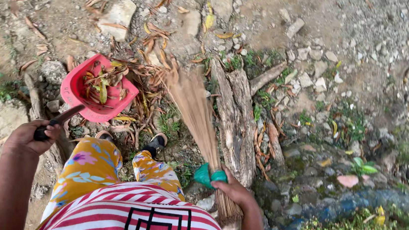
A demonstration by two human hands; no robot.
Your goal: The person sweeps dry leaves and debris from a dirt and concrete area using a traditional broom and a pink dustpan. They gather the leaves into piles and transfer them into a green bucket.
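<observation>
Left hand (30,135) grips the dark handle of a red dustpan (98,90), which holds dry leaves and sits just left of the split log (238,120). Right hand (235,189) is closed around the teal-bound grass broom (196,111), its bristles touching leaf litter (154,42) beside the log.

Soft, even daylight, no hard shadows or glare. Centre is sharp; the broom (193,106) bristles show motion blur. Wide-angle lens bends the edges. Upper right gravel (396,43) looks slightly washed out.
</observation>
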